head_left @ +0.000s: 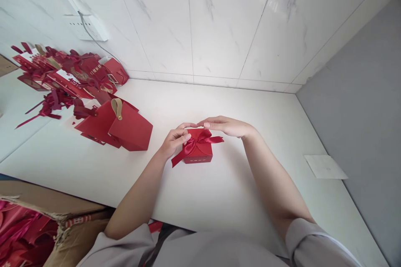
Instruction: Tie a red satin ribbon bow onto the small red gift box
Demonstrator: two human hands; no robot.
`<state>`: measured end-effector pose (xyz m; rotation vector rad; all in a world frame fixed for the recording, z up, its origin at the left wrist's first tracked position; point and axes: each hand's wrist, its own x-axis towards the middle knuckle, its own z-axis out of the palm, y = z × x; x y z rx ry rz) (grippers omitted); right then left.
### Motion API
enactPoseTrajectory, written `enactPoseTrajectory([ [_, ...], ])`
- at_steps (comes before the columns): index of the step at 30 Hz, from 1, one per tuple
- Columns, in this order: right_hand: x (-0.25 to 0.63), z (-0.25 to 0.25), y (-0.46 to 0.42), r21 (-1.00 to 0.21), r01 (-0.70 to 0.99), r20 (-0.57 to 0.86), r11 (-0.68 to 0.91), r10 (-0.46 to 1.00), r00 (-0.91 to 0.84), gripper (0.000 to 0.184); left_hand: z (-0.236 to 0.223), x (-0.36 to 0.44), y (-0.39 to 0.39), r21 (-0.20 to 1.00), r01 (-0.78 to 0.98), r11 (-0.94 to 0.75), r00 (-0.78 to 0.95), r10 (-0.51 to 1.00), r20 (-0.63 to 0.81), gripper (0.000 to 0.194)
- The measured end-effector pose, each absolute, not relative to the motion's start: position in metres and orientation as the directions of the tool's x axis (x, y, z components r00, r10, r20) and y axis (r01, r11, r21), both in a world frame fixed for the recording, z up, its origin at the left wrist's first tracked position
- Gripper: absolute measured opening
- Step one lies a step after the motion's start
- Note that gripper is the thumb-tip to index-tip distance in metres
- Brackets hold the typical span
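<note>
A small red gift box (198, 159) stands upright on the white table, tied on top with a red satin ribbon bow (196, 141). One ribbon tail hangs over the box's left front corner; the other points right. My left hand (174, 141) holds the box at its left back side, its thumb by the bow and its index finger reaching along the back edge. Fingers stretched out, my right hand (227, 126) hovers at the back edge of the box, its thumb near the bow's upper loop. Its fingertips meet those of my left hand. Whether they touch the box is hidden.
Larger red gift boxes (133, 131) with handles stand to the left, before a cluster of red boxes (89, 66) and ribbons. An open cardboard carton (50, 198) of red items sits at lower left. White paper (324, 167) lies right, beside a grey panel (360, 91). Tiled wall (216, 29) behind.
</note>
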<state>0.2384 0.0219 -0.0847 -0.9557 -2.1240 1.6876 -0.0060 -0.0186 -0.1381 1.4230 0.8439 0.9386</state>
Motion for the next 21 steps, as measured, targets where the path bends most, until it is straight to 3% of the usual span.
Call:
enactPoseTrajectory([
  [7, 0.243, -0.086, 0.022, -0.980, 0.178, -0.113, 0.089, 0.485, -0.867, 0.035, -0.132, -0.008, -0.021, 0.956, 0.146, -0.253, 0.382, 0.906, 0.182, 0.036],
  [11, 0.242, -0.085, 0.023, -0.975, 0.175, -0.094, 0.134, 0.466, -0.880, 0.033, -0.129, -0.008, -0.023, 0.879, 0.290, -0.377, 0.358, 0.895, 0.266, 0.033],
  [21, 0.240, -0.087, 0.023, -0.985, 0.148, -0.090, 0.092, 0.456, -0.885, 0.035, -0.123, 0.000, -0.030, 0.792, 0.397, -0.464, 0.239, 0.885, 0.399, 0.037],
])
